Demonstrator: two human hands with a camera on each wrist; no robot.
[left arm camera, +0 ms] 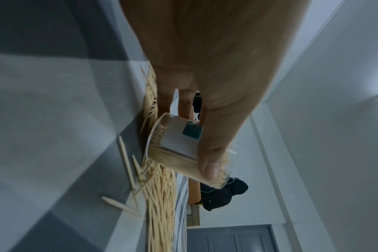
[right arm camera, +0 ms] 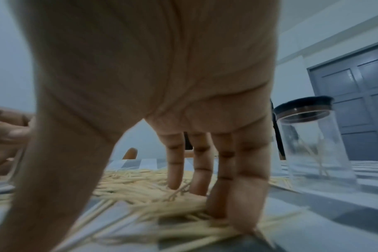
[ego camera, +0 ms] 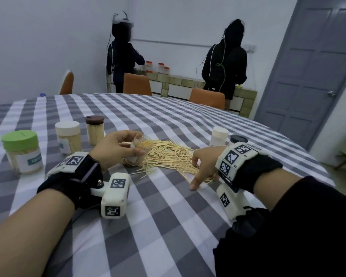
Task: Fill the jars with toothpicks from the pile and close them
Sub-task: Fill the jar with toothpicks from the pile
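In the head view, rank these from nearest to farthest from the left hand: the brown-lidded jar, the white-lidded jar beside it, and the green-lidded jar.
1. Brown-lidded jar, just beyond the left hand.
2. White-lidded jar, further left.
3. Green-lidded jar, farthest left, by the table edge.

Walls (ego camera: 48,37): plain white.
Door (ego camera: 312,62): grey, panelled, at 2 o'clock.
Chairs (ego camera: 137,83): orange, at 12 o'clock.
Counter (ego camera: 198,84): tiled, along far wall.
Tablecloth (ego camera: 168,226): grey-white checked.

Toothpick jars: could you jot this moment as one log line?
left hand grips open jar | right hand fingers spread on toothpick pile | three jars closed
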